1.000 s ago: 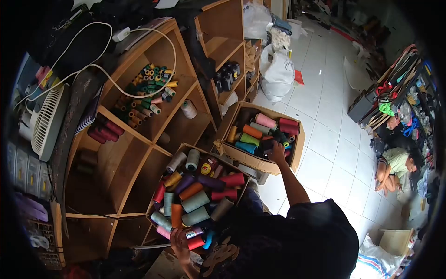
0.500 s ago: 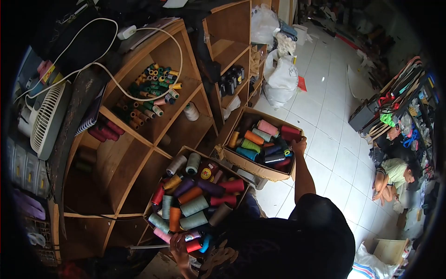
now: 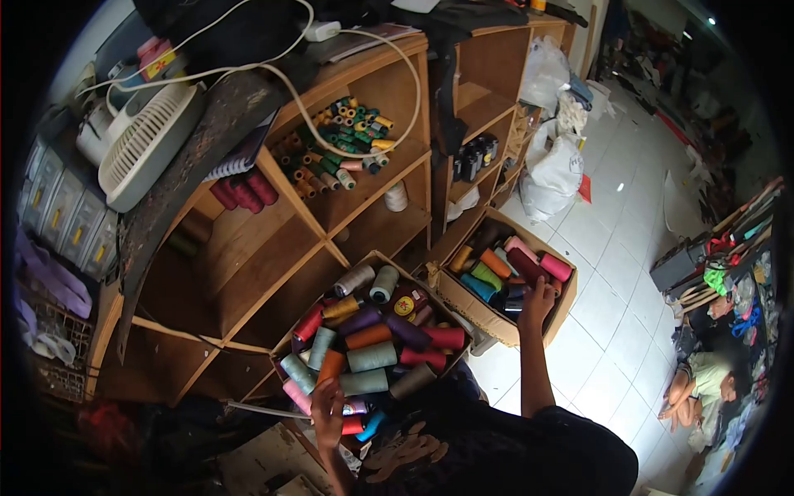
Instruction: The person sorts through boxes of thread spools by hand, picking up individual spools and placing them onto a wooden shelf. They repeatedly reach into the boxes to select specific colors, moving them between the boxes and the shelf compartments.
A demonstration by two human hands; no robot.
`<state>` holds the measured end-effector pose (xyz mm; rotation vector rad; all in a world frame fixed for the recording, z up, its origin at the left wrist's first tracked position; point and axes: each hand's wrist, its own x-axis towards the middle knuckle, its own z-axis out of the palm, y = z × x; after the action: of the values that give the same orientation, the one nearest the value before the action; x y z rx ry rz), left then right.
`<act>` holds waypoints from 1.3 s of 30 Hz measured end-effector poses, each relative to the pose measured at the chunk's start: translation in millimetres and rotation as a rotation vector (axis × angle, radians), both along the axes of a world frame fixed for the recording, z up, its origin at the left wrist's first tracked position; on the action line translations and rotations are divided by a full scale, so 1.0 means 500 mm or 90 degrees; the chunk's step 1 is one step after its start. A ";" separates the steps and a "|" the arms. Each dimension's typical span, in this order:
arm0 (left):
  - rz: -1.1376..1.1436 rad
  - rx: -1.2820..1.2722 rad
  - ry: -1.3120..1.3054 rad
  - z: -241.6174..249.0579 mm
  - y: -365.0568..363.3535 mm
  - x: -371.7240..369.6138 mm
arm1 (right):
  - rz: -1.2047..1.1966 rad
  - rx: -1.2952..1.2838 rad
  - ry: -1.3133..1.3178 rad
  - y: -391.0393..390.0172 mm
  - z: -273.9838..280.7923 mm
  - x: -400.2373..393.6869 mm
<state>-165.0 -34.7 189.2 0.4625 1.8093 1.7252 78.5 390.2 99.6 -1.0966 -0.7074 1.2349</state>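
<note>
My right hand (image 3: 538,302) grips a dark maroon thread spool (image 3: 526,266) above the spools in the right cardboard box (image 3: 470,312). A bright pink spool (image 3: 556,266) lies right beside it, with green (image 3: 486,275) and orange (image 3: 495,262) ones to the left. My left hand (image 3: 328,407) is at the near side of the left box (image 3: 278,357), its fingers closed over the lower end of an orange spool (image 3: 332,364). Around that spool lie grey-green (image 3: 372,357), purple (image 3: 407,330) and red (image 3: 308,322) spools.
A wooden shelf (image 3: 277,281) stands left of the boxes, with small spools (image 3: 343,136) in one compartment. A fan (image 3: 153,145) and a looping white cable (image 3: 418,91) are on top. White bags (image 3: 552,169) stand farther back. Another person (image 3: 703,388) sits on the tiled floor.
The maroon spool has shifted left within the right box with my right hand, and a pink spool now shows beside it. My left hand has moved up to the orange spool. The view has swung left.
</note>
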 end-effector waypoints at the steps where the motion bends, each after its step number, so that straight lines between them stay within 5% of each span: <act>1: -0.016 -0.043 0.111 0.015 0.025 -0.003 | 0.078 -0.010 0.163 -0.041 0.038 -0.045; 4: -0.058 -0.036 0.180 0.038 0.091 -0.014 | 0.323 -0.154 0.437 -0.164 0.148 -0.163; 8: -0.074 -0.068 0.314 0.108 0.160 -0.018 | 0.575 -0.377 0.515 -0.282 0.231 -0.270; 12: -0.119 0.073 0.156 0.139 0.188 -0.035 | 0.794 -0.490 0.449 -0.368 0.263 -0.329; 14: -0.099 0.083 0.057 0.124 0.184 -0.043 | 0.926 -0.430 0.325 -0.380 0.275 -0.343; 16: -0.048 0.124 0.135 0.123 0.178 -0.055 | 1.043 -0.328 0.220 -0.367 0.273 -0.355; 20: 0.057 0.168 0.102 0.160 0.178 -0.122 | 1.030 0.065 -0.071 -0.350 0.294 -0.413; 24: 0.106 0.196 0.206 0.239 0.203 -0.255 | 0.876 0.337 -0.141 -0.325 0.316 -0.529; 27: 0.198 0.143 0.280 0.283 0.234 -0.383 | 0.651 0.731 -0.267 -0.305 0.319 -0.651; 34: 0.367 -0.027 0.517 0.131 0.337 -0.775 | 0.421 0.840 -0.527 -0.335 0.242 -0.814; 39: 0.328 0.009 0.464 0.080 0.370 -0.895 | 0.526 0.818 -0.609 -0.322 0.226 -0.819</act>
<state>-612.5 150.5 229.3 0.7521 2.6057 2.0742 -330.8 229.0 212.4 -0.1596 -2.4103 0.4883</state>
